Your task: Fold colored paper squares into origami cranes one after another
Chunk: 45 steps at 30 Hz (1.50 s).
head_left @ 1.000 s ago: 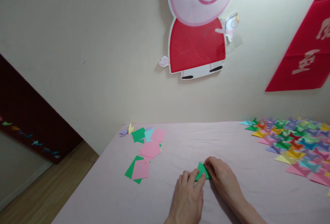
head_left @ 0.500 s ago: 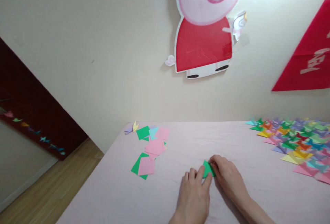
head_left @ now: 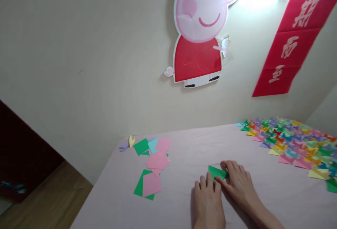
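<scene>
A small folded green paper (head_left: pixel 216 171) lies on the pale pink table (head_left: pixel 189 144). My left hand (head_left: pixel 209 202) rests flat beside it, fingertips touching its near edge. My right hand (head_left: pixel 238 183) lies over the paper's right part, fingers stretched out and pressing it down. Most of the paper's right side is hidden under those fingers.
Loose pink, green and blue paper squares (head_left: pixel 152 165) lie scattered to the left. A dense spread of several folded coloured paper cranes (head_left: pixel 292 144) covers the table's right side. A cartoon pig cutout (head_left: pixel 198 32) and a red banner (head_left: pixel 289 39) hang on the wall. The table's left edge drops to a wooden floor.
The view has tilted up and turned right. Both hands have flattened onto the green paper, the right one sliding over it, where earlier they pinched its corner.
</scene>
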Each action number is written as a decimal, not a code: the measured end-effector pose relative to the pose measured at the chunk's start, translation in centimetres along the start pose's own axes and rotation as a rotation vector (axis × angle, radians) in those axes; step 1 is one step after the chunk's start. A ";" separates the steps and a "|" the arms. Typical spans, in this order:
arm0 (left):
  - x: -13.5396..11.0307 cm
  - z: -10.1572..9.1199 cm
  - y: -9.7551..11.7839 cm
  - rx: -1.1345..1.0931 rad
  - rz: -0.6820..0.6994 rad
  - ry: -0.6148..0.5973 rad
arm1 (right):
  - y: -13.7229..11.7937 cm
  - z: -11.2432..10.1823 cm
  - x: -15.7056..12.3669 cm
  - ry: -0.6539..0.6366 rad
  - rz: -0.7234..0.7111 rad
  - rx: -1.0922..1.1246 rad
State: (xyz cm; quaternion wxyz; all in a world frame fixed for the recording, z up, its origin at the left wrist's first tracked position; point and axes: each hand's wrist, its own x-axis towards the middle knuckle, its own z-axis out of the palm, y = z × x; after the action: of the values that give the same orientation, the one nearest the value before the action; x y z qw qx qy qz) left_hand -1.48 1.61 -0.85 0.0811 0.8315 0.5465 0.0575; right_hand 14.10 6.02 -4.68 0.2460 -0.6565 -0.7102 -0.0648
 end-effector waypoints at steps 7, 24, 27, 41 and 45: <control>-0.1 -0.2 0.4 0.044 -0.027 0.040 | 1.6 -0.1 0.1 -0.045 0.136 -0.087; -2.8 0.8 0.3 0.080 -0.204 0.311 | 2.8 -1.0 0.8 0.019 -0.087 0.245; -2.9 0.9 0.2 0.033 -0.217 0.332 | 0.2 -1.6 0.6 0.006 -0.142 0.328; -3.4 0.8 0.0 -0.017 -0.226 0.309 | -2.4 -0.8 0.7 -0.165 -0.015 0.265; -3.7 0.6 0.1 -0.001 -0.237 0.324 | -0.6 -0.5 0.9 -0.175 0.001 0.251</control>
State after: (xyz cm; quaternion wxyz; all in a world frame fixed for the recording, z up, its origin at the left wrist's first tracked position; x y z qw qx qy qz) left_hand -2.71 -1.84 -1.41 -0.0012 0.7412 0.6465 0.1809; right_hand 13.68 6.57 -3.70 0.2631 -0.6240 -0.7312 0.0821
